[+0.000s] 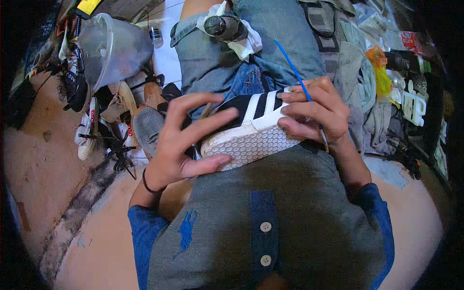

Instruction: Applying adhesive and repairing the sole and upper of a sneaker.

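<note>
A black sneaker [259, 107] with white stripes and a white honeycomb-patterned sole lies on its side between my hands, sole toward me. My left hand [186, 140] spans its left end, thumb on the sole and fingers spread over the upper, slightly blurred. My right hand [320, 108] grips the right end and also holds a thin blue-handled brush [294, 65], its tip pointing down past my fingers. Beyond them, a dark cylindrical object [222, 27] with white cloth [246, 47] around it rests on my jeans.
At left are a translucent plastic tub [121, 50], assorted shoes [86, 130] and a small container [155, 35]. At right lie grey cloths [350, 87], a yellow plastic bag [379, 82], a white jug [413, 107] and other clutter. White tiles [164, 63] show beyond the shoes.
</note>
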The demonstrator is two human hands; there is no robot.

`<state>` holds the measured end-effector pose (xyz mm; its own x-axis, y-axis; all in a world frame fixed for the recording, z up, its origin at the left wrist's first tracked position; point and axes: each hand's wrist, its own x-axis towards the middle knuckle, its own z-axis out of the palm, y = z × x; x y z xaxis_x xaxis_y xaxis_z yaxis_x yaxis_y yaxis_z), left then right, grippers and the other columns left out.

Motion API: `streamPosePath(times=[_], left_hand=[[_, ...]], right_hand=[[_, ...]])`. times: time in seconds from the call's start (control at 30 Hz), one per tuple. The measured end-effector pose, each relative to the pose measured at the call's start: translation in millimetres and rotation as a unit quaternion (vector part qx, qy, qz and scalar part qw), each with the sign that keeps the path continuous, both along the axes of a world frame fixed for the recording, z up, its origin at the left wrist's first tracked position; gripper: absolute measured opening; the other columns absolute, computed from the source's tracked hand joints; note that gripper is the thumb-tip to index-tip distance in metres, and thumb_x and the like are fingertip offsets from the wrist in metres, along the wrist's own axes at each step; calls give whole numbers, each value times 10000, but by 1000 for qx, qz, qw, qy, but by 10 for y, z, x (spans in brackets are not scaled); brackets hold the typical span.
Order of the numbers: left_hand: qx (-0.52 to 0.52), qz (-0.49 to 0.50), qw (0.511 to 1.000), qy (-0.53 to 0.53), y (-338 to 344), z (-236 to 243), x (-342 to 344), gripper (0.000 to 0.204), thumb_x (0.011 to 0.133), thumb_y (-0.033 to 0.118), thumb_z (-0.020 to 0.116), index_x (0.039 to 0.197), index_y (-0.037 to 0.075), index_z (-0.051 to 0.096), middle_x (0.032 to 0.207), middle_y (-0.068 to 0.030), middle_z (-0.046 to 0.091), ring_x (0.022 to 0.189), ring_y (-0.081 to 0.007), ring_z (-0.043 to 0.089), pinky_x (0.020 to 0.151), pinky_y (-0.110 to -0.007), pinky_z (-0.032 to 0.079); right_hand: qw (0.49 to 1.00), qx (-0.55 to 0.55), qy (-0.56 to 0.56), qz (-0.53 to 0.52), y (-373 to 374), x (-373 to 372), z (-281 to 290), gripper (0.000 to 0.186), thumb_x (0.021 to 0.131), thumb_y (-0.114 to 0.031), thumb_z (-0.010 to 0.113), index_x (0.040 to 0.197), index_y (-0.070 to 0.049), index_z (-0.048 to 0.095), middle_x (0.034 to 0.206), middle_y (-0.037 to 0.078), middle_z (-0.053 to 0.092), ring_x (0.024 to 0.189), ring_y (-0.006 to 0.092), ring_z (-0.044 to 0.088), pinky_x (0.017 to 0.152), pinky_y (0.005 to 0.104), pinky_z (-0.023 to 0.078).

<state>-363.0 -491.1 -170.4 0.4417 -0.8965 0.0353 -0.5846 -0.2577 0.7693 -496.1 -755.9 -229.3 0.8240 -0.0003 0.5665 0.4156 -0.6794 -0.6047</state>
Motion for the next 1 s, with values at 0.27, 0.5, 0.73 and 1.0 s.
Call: streamPosePath(times=[0.27,0.5,0.73,1.0], left_hand=[[-170,15,984,46,-3,-155,12,334,620,183,928,816,28,705,994,-164,725,919,-324,701,837,-407,542],[-6,-59,998,0,-25,-21,78,446,625,249,902,997,52,756,1024,-111,727,986,-287,656,854,-380,518],[-113,-40,992,40,-1,-125,47,531,619,308,893,1053,40,748,1061,-117,724,1027,-290,642,871,-374,508],[-30,-92,995,-1,-26,12,95,526,570,297,925,990,45,734,1008,-116,729,933,-273,674,765,-326,502]], right_hand=[[1000,-4,1,7,0,7,-1,248,662,-223,876,808,-96,722,893,50,722,757,200,636,644,314,484],[1000,-6,-8,-1,1,17,11,242,666,-219,873,818,-103,726,897,44,721,754,201,632,642,315,478],[1000,-7,4,14,10,12,26,232,666,-219,871,813,-108,728,888,33,715,749,200,623,632,321,469],[1000,-7,8,15,7,16,13,240,662,-225,872,813,-107,729,876,30,716,752,198,625,640,317,477]])
